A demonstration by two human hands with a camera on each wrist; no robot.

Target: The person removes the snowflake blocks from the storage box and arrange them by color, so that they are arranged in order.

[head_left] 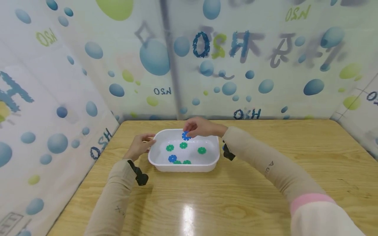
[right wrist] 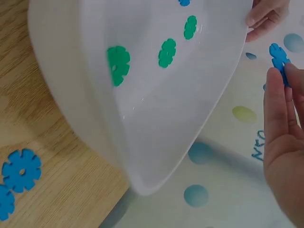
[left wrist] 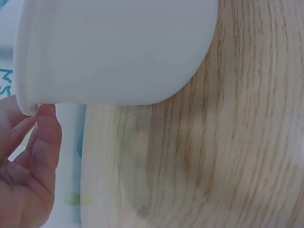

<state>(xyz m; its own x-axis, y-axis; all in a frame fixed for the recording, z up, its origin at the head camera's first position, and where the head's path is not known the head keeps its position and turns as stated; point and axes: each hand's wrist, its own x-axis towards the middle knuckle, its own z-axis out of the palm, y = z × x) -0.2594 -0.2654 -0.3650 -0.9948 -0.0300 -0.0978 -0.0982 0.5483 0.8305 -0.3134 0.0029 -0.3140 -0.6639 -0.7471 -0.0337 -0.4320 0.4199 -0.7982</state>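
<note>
A white plastic basin [head_left: 183,167] stands on the wooden table with several green notched plastic discs [head_left: 202,150] and a blue one [head_left: 172,158] inside. At the basin's left end, my left hand [head_left: 141,146] holds its rim; the left wrist view shows curled fingers [left wrist: 46,137] under the lip. My right hand [head_left: 202,127] is above the basin's far side, pinching a blue notched disc [head_left: 186,135] between thumb and fingertips. That held disc [right wrist: 279,59] appears again in the right wrist view, clear of the basin's floor.
Two more blue discs [right wrist: 21,170] lie on the table beside the basin's right end, mostly hidden in the head view by the right arm. Patterned curtains [head_left: 251,82] hang behind the table's far edge and along the left side.
</note>
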